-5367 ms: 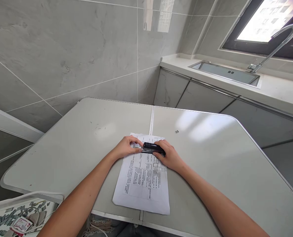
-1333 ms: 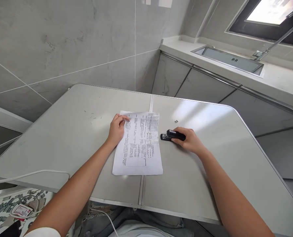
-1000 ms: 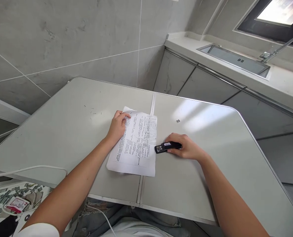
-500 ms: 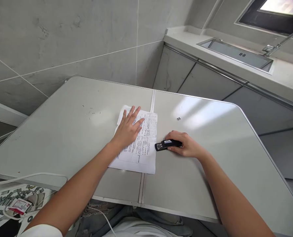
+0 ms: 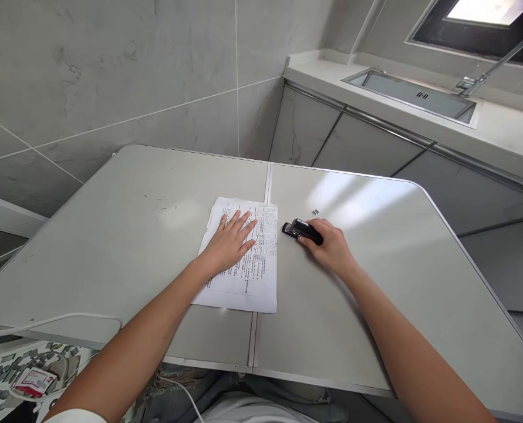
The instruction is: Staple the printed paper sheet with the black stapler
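Note:
Printed paper sheets [image 5: 261,282] lie on the table across its middle seam. My left hand [image 5: 230,242] rests flat on them, fingers spread. A black stapler [image 5: 307,230] is gripped in my right hand [image 5: 333,244], just right of the paper and apart from its edge. The stapler's nose points left toward the sheets. Beyond the right hand lie small strips of staples [image 5: 315,212].
The pale table [image 5: 353,329] has a raised seam down its middle. Loose staples [image 5: 159,205] are scattered at its left. A white cable [image 5: 67,316] crosses the near left edge. Behind stand a tiled wall and a counter with a sink [image 5: 413,97].
My right hand has moved the stapler away from me and turned it, so its nose sits farther up beside the paper. My left hand has shifted slightly on the sheets.

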A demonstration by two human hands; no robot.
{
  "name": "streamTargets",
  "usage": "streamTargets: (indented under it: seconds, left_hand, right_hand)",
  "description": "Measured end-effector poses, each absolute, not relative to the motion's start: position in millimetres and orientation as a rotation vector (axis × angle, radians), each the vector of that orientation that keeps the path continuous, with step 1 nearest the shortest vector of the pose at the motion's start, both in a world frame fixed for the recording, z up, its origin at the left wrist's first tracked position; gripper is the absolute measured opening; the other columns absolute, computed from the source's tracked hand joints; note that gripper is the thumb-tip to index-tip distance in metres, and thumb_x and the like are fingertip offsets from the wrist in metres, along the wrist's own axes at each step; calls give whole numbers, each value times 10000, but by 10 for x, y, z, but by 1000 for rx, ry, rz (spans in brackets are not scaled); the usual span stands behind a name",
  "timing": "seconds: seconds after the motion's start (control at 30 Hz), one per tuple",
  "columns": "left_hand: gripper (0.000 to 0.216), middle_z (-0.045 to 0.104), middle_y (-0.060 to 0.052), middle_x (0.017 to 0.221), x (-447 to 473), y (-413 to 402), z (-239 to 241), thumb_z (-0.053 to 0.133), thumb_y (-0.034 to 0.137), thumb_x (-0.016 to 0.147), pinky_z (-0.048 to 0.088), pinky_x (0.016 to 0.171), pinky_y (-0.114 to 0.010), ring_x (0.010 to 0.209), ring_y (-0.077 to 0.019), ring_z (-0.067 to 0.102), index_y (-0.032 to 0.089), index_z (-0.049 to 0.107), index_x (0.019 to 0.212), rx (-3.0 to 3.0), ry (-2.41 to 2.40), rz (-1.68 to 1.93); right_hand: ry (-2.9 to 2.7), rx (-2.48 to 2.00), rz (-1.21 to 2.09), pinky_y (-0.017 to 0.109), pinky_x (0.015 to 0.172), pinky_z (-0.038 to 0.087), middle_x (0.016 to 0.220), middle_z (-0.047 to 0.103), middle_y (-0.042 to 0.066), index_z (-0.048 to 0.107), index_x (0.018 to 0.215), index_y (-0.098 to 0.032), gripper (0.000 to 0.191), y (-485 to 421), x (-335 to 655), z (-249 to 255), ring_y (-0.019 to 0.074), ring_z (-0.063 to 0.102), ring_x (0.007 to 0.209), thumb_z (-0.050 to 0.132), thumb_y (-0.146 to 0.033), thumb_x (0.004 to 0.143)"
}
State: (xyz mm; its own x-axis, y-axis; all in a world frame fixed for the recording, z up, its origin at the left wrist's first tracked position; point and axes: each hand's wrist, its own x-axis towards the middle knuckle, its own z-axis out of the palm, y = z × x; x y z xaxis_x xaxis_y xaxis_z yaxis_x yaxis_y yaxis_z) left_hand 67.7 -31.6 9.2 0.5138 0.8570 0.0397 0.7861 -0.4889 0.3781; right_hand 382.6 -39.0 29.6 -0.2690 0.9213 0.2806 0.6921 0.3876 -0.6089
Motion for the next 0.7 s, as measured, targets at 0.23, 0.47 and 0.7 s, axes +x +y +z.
streamTargets:
  seconds: [0.23,0.47,0.7]
  left_hand:
    - [529,278,-45,1741,707,-332,89,308,372,1107,142,1314,-638,1633,-310,169,320,381,1628,2437,1420,346]
    - [528,315,-49,1725,732,-343,67,325,305,1090,160,1310,-638,1621,-318,204,322,408,1611,2433,1436,392]
    - [461,501,-123,1576,738,-414,269,474,380,1061,407,1181,-559,1447,-326,469,258,549,1500,2497,1217,498]
  right_hand:
    - [-2226,-1269,708,385,729,509,964,696,74,674,1072,-234,169,-457,3806,366,243,629,838,665,-365,965]
    - [-2374,-1064,885,393,789,541,1049,712,83,690,1140,-250,208,-493,3805,438,255,666,920,677,-362,965]
    - [-2374,-1074,767,451,896,540,1071,731,90,655,1298,-281,318,-527,3725,414,283,676,982,652,-368,992]
